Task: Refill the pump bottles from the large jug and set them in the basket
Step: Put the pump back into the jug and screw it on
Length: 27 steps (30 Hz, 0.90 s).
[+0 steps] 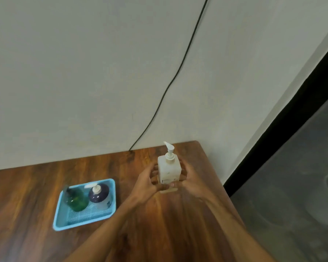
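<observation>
Your left hand (148, 184) and right hand (194, 183) each have a grip wrapped round the white square plastic pump bottle (169, 168) near the tabletop's (169, 227) far right corner. Carry it upright into the light blue plastic basket's (59, 210) free near half.

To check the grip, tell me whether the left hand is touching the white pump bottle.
Touching. The head view shows the left hand with fingers curled against the white pump bottle, no gap between them.

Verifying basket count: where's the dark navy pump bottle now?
Head view, lower left: the navy pump bottle stands upright in the blue basket, on its right side beside the green bottle, left of the white bottle.
</observation>
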Each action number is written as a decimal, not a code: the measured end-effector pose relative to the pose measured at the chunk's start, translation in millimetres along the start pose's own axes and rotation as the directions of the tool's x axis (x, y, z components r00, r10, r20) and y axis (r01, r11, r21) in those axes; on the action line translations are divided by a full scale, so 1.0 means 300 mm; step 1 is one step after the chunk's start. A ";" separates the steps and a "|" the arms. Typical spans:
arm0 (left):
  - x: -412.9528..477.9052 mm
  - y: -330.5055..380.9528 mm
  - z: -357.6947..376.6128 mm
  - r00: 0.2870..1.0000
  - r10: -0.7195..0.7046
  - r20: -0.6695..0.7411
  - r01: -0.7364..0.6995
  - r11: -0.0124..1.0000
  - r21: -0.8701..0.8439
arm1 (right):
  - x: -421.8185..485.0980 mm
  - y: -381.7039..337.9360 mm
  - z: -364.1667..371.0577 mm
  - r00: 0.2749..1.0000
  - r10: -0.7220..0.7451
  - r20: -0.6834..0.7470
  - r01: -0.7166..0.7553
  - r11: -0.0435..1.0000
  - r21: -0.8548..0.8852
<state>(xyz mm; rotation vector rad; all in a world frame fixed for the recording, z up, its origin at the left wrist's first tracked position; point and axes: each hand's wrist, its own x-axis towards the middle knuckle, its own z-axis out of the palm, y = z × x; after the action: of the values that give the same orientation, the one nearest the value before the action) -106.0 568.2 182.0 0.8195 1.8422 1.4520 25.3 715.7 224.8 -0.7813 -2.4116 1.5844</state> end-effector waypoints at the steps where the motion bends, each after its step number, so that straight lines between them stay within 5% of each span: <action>1: 0.057 0.003 0.031 1.000 0.008 0.014 -0.008 1.000 0.008 | 0.031 0.021 -0.039 1.000 -0.012 0.000 0.012 1.000 -0.003; 13: 0.681 -0.161 0.317 0.999 -0.003 -0.038 0.008 0.991 0.132 | 0.557 0.411 -0.291 0.978 -0.134 -0.159 0.090 0.962 -0.257; 20: 0.906 -0.289 0.418 0.997 0.020 -0.077 -0.006 0.984 0.177 | 0.772 0.663 -0.298 0.981 -0.018 -0.194 -0.008 0.991 -0.131; 27: 0.993 -0.344 0.446 0.998 0.006 -0.063 0.006 0.982 0.191 | 0.805 0.643 -0.337 0.985 0.031 -0.171 -0.029 1.000 0.012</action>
<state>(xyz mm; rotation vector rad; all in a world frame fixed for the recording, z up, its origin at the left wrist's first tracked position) -185.6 862.2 25.0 0.8737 2.0538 1.3288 -75.0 977.2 59.5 -0.9164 -2.2802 1.4717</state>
